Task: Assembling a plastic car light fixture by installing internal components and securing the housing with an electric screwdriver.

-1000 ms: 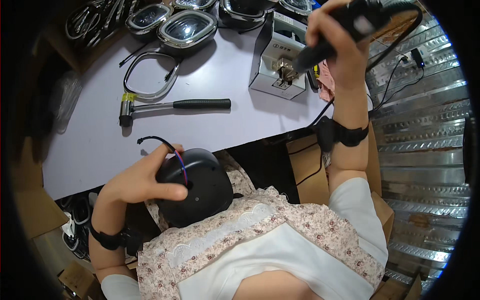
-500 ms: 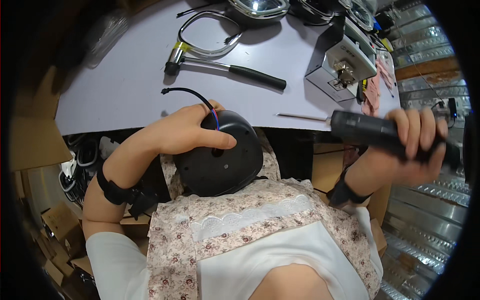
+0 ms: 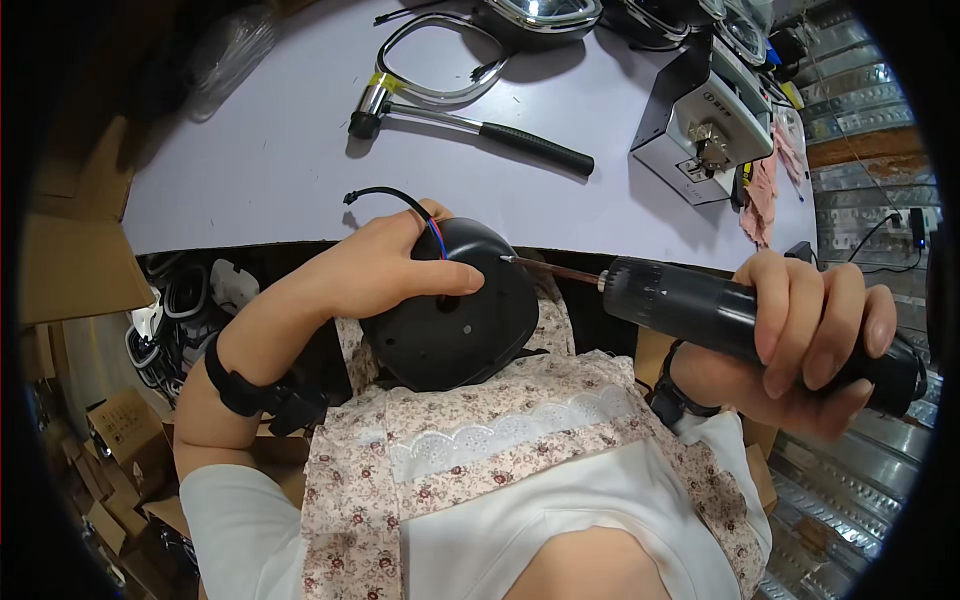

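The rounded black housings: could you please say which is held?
The housing in the left hand, plain black with wires; those on the table show chrome rims.

The left arm (image 3: 270, 310) is bending at an outflung elbow (image 3: 192, 435), its forearm slanting forward and inward, while the left hand (image 3: 395, 265) is gripping with its back upward, the thumb (image 3: 440, 278) stretching toward the right and the other fingers staying mostly out of sight. The right hand (image 3: 800, 340) is clasping firmly well out to the right, its fingers (image 3: 838, 320) curling over, with the right wrist (image 3: 712, 375) sitting closer to the body.
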A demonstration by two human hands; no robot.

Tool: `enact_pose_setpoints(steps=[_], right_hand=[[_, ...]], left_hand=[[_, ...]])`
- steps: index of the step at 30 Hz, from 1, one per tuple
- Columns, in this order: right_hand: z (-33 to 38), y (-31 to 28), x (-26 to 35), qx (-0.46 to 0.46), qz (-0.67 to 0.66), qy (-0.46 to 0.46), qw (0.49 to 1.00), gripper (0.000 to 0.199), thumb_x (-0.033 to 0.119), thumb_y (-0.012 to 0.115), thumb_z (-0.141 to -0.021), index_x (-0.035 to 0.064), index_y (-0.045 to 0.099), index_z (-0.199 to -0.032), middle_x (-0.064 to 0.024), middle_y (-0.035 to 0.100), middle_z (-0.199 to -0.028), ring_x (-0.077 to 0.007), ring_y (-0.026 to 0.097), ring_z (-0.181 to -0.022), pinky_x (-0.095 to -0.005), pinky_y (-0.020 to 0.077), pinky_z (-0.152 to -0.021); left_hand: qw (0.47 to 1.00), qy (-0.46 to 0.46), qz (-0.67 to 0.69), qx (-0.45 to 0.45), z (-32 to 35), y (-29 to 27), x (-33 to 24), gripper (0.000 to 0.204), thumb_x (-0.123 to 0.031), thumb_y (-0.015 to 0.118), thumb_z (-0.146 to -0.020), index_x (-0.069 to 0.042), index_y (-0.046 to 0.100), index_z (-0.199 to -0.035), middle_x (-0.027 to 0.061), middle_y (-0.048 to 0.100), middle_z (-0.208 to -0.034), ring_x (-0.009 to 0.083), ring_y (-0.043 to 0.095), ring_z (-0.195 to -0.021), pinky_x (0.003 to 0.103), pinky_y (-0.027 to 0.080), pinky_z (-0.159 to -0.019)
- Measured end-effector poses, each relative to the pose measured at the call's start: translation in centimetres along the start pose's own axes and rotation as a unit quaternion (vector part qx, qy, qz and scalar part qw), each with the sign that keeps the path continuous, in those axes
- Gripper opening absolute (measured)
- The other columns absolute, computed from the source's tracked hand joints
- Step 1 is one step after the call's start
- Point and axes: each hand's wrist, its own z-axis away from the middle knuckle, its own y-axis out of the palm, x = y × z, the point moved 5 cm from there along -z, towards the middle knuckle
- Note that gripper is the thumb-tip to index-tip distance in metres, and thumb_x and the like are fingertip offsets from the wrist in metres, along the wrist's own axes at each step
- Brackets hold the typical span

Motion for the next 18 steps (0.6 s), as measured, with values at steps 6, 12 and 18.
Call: enact_pose_setpoints(steps=[6,12,18], right_hand=[[-0.1,0.0,0.0,0.019,0.010,0.008,1.000,0.027,0.017,0.071,-0.085,0.0100,0.051,-0.103,0.0018,0.056,-0.078,-0.0057,0.056,-0.056,-0.0212,0.0499,-0.061],[-0.1,0.3,-0.8,0.083,-0.005,0.034,0.996,0.029,0.017,0.070,-0.086,0.0099,0.050,-0.105,0.0004,0.056,-0.080,-0.0073,0.058,-0.058,-0.0220,0.0514,-0.064],[1.5,2.1,-3.6,0.247,0.012,0.046,0.968,0.031,0.015,0.074,-0.087,0.0117,0.047,-0.101,-0.0044,0.063,-0.083,-0.0117,0.064,-0.062,-0.0218,0.0545,-0.061]], left_hand=[[1.000,-0.004,-0.008,0.007,0.0,-0.1,-0.1,0.063,-0.039,0.075,-0.079,0.003,0.055,-0.121,0.0109,0.068,-0.094,0.0181,0.065,-0.086,0.029,0.049,-0.082],[1.000,-0.010,-0.013,0.014,-0.2,0.2,-0.3,0.062,-0.037,0.075,-0.080,0.003,0.054,-0.123,0.0105,0.067,-0.097,0.0170,0.064,-0.086,0.029,0.049,-0.082],[1.000,-0.011,0.000,0.008,-0.1,1.3,0.9,0.064,-0.041,0.074,-0.079,0.004,0.055,-0.121,0.0133,0.067,-0.097,0.0211,0.066,-0.090,0.031,0.050,-0.084]])
